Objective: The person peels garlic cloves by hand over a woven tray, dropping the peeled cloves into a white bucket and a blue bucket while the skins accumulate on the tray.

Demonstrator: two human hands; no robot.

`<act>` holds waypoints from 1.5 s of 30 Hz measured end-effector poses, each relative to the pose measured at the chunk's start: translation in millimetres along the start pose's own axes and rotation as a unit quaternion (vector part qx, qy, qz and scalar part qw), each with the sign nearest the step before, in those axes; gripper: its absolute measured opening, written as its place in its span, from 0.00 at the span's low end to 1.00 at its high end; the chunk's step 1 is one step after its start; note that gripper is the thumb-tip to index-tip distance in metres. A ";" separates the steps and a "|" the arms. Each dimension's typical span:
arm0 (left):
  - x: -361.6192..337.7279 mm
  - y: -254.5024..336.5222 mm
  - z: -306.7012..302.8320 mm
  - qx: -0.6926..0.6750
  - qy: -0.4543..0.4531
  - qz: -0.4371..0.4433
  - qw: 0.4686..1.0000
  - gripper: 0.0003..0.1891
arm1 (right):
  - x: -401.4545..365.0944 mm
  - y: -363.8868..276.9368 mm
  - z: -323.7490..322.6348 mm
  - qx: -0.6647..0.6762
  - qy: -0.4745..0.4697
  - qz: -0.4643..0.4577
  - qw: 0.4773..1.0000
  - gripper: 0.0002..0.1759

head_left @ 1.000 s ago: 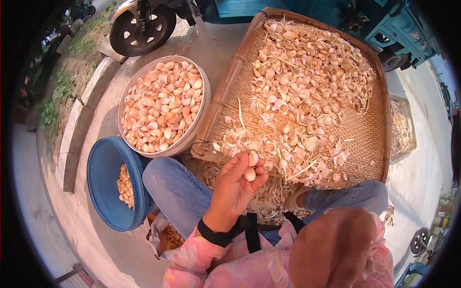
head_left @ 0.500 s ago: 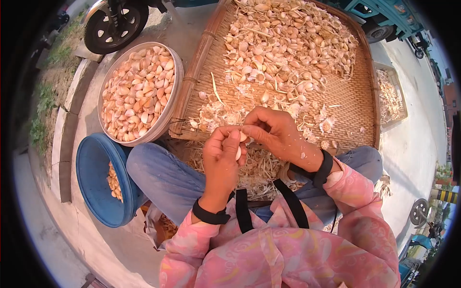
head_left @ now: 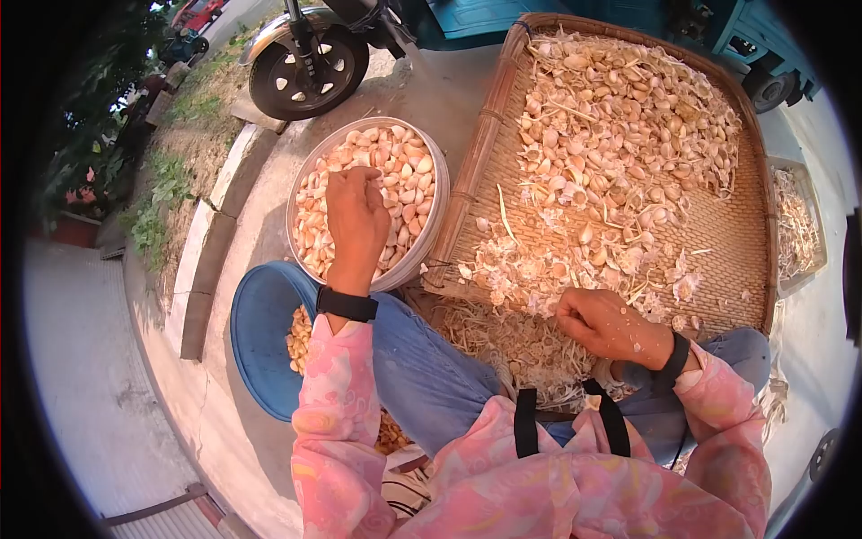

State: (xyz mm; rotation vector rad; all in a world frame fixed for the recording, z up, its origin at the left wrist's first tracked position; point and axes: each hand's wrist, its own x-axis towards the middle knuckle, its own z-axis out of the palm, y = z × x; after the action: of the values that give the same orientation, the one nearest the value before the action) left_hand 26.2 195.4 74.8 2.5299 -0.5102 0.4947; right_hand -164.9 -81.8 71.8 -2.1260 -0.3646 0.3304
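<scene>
My left hand is over garlic cloves, my right hand by the tray; I can't tell what either grips. Cloves seem light, firm, slick: best pinched mid-body.

Sunlit concrete ground; kerb, weeds at left; dark wheel, teal vehicle beyond.

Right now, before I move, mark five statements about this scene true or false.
1. The left hand is at the pale bucket. True.
2. The right hand is in the blue bucket. False: it is by the near edge of the woven tray.
3. The blue bucket has some cloves in it. True.
4. The woven tray is bare. False: garlic and husks cover much of it.
5. Both wrists have black bands. True.
</scene>
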 end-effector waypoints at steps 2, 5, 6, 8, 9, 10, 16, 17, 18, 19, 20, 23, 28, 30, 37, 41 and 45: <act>4.5 -36.0 14.1 0.097 -0.013 0.055 0.994 0.11 | -5.8 6.6 0.6 0.011 0.006 0.013 1.000 0.04; 11.7 -74.8 32.1 0.148 -0.062 0.036 0.986 0.16 | -9.3 18.4 5.5 0.019 0.019 0.019 0.999 0.04; 15.8 -84.1 36.2 0.152 -0.075 0.023 0.985 0.17 | -8.9 20.0 5.6 0.022 0.025 0.019 0.999 0.03; 24.1 -102.7 40.2 0.137 -0.117 -0.004 0.984 0.21 | -4.8 21.7 2.7 0.019 0.021 0.043 0.999 0.03; 25.4 -109.4 37.7 0.156 -0.124 -0.017 0.980 0.22 | -3.6 22.3 0.9 0.018 0.019 0.058 0.998 0.03; 27.9 -112.5 37.2 0.171 -0.134 -0.026 0.976 0.23 | -1.6 25.6 1.5 -0.002 0.025 0.035 0.999 0.03; 29.3 -69.4 35.1 0.159 -0.108 0.078 0.978 0.22 | -28.1 47.2 -12.5 -0.118 0.003 0.006 0.993 0.04; 30.1 -49.8 37.8 0.116 -0.070 0.108 0.985 0.21 | -31.2 49.7 -14.5 -0.128 -0.009 0.000 0.992 0.05; 29.0 -27.9 38.4 0.075 -0.030 0.130 0.988 0.19 | -33.3 52.6 -14.5 -0.127 -0.016 -0.008 0.992 0.05; 24.2 20.7 41.0 -0.073 -0.096 0.071 0.990 0.16 | -33.7 56.0 -13.3 -0.126 -0.026 -0.020 0.991 0.05; 17.7 74.4 50.8 -0.216 -0.159 0.011 0.963 0.14 | -31.8 58.3 -11.7 -0.125 -0.035 -0.037 0.991 0.05; 3.5 144.1 117.7 -0.226 -0.222 0.157 0.936 0.11 | -25.3 60.1 1.2 -0.051 -0.033 -0.025 0.998 0.05; -10.9 179.6 183.5 -0.097 -0.278 0.252 0.922 0.09 | -33.7 66.7 -7.1 -0.021 0.014 -0.024 0.999 0.05; -12.6 175.2 177.3 -0.048 -0.292 0.260 0.919 0.07 | -35.7 68.5 -13.0 -0.007 0.051 -0.024 0.998 0.05; -7.6 128.4 148.8 -0.046 -0.222 0.186 0.956 0.06 | -29.2 70.5 -25.5 0.010 0.145 0.032 0.989 0.06; -20.1 105.1 139.2 -0.118 -0.170 0.150 0.967 0.07 | -23.8 80.5 -26.9 -0.003 0.173 0.045 0.984 0.06; -14.5 112.5 124.1 -0.193 -0.188 0.049 0.962 0.08 | -14.1 79.6 -25.0 -0.002 0.217 0.046 0.975 0.07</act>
State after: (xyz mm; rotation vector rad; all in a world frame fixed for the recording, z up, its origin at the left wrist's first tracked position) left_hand -5.8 42.0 14.3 2.2251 -0.7891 -0.0613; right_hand -158.1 -148.3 20.0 -2.1525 -0.0112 -0.0874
